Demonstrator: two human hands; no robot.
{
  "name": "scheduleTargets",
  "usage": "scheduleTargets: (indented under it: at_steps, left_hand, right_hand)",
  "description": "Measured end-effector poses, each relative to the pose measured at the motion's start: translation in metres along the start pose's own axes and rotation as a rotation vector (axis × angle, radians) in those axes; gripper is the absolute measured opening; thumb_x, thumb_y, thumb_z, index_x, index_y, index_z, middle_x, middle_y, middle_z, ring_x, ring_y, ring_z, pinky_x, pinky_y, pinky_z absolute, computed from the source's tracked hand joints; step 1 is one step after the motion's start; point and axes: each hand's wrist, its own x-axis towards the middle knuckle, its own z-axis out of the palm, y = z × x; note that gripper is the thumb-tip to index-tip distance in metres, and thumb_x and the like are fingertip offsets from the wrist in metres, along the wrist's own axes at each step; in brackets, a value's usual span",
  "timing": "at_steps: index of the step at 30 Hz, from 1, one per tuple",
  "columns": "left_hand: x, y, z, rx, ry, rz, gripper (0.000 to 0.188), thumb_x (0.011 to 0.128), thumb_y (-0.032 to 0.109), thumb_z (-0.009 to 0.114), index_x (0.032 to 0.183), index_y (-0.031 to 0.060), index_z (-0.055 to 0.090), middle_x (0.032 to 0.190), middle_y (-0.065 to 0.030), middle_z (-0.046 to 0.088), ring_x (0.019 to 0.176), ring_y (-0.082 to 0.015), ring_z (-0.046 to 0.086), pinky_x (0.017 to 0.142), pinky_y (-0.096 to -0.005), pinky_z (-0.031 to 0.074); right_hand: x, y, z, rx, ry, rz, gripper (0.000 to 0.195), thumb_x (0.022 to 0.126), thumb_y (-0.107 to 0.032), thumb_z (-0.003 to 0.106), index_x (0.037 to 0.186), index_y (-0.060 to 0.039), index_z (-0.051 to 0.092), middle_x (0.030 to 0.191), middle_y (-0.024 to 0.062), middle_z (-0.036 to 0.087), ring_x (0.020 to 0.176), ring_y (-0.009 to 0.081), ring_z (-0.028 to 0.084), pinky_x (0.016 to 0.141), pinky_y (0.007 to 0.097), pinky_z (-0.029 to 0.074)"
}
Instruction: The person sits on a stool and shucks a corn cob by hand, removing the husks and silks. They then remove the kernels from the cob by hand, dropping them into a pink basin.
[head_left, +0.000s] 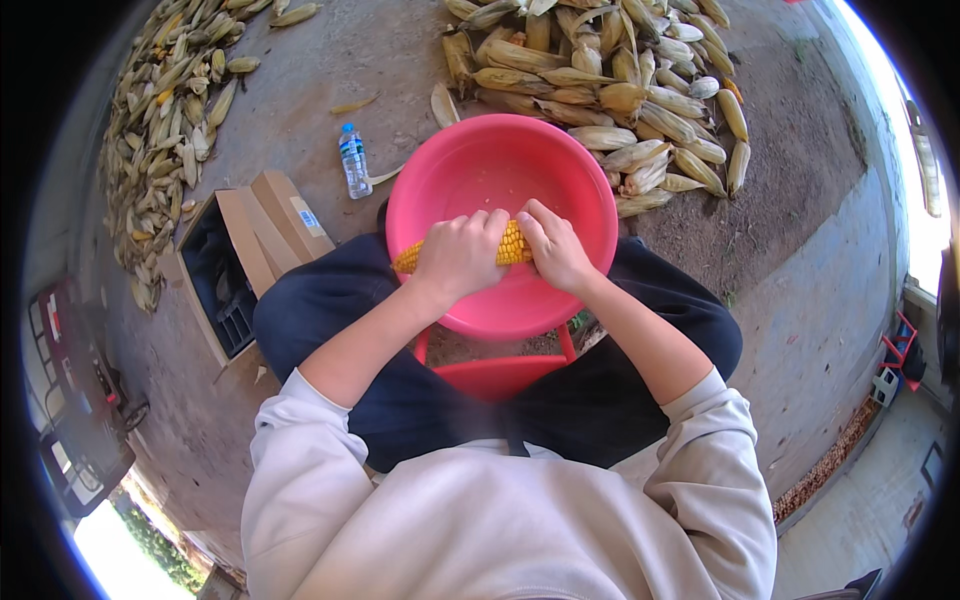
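Note:
A husked ear of yellow corn (513, 246) lies across both my hands, over a pink plastic basin (501, 319). My left hand (463, 251) wraps around the middle of the ear, with its tapered tip sticking out to the left. At the other end, my right hand (553, 244) grips the ear with the thumb pressed on the kernels near the other hand. The right end of the ear is hidden under those fingers. A few loose kernels (487, 200) lie on the basin floor. Beneath the basin, between my knees, shows a red stool or chair (495, 375).
Unhusked corn ears are heaped beyond the basin (592, 82), with another long heap (169, 135) at the far left. A plastic water bottle (355, 163) lies or stands left of the basin. An opened cardboard box (259, 217) sits by my left knee. A vehicle (75, 382) is further left.

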Motion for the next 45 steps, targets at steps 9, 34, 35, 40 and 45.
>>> scheduleTargets:
  at_steps: [9, 34, 35, 40, 45]
  left_hand:
    - [0.001, 0.0, -0.001, 0.006, 0.135, 0.062, 0.055, 0.067, 0.023, 0.087, 0.113, 0.005, 0.062, 0.087, -0.0111, 0.07, 0.076, -0.0302, 0.073, 0.066, -0.0415, 0.06]
    - [0.003, -0.001, 0.005, -0.034, 0.14, 0.023, 0.046, 0.068, 0.02, 0.084, 0.107, 0.008, 0.063, 0.087, -0.0107, 0.07, 0.077, -0.0315, 0.072, 0.068, -0.0441, 0.059]
    - [0.005, -0.001, 0.003, -0.055, 0.15, 0.001, 0.048, 0.068, 0.021, 0.086, 0.108, 0.0083, 0.062, 0.087, -0.0112, 0.071, 0.078, -0.0323, 0.073, 0.068, -0.0449, 0.06]
    - [0.01, -0.002, -0.004, -0.145, 0.137, -0.092, 0.052, 0.069, 0.023, 0.087, 0.111, 0.0091, 0.061, 0.093, -0.0133, 0.073, 0.084, -0.0357, 0.073, 0.07, -0.0466, 0.06]
    - [0.011, -0.005, -0.009, -0.16, 0.122, -0.095, 0.049, 0.072, 0.027, 0.086, 0.11, 0.0088, 0.061, 0.09, -0.0142, 0.073, 0.082, -0.0369, 0.073, 0.069, -0.0479, 0.06]
  right_hand:
    - [0.008, 0.002, -0.017, 0.403, -0.157, 0.126, 0.032, 0.107, -0.022, 0.041, 0.101, 0.0008, 0.061, 0.084, 0.0178, 0.068, 0.071, 0.0284, 0.071, 0.062, 0.0386, 0.058]
    - [-0.013, -0.005, 0.002, 0.321, -0.005, 0.1, 0.034, 0.106, -0.017, 0.031, 0.111, 0.0009, 0.059, 0.078, 0.0124, 0.063, 0.057, 0.0178, 0.06, 0.056, 0.0352, 0.051]
    - [-0.008, -0.003, -0.001, 0.37, -0.023, 0.081, 0.035, 0.106, -0.017, 0.031, 0.113, 0.0011, 0.06, 0.079, 0.0119, 0.063, 0.057, 0.0174, 0.06, 0.056, 0.0347, 0.051]
    - [0.0, -0.002, -0.012, 0.288, -0.012, -0.113, 0.039, 0.109, -0.025, 0.042, 0.13, 0.0007, 0.062, 0.087, 0.0098, 0.068, 0.066, 0.0166, 0.065, 0.063, 0.0316, 0.055]
    - [-0.004, -0.018, -0.015, 0.165, -0.067, -0.105, 0.036, 0.106, -0.022, 0.058, 0.135, 0.0003, 0.06, 0.097, 0.0132, 0.072, 0.075, 0.0195, 0.071, 0.071, 0.0329, 0.059]
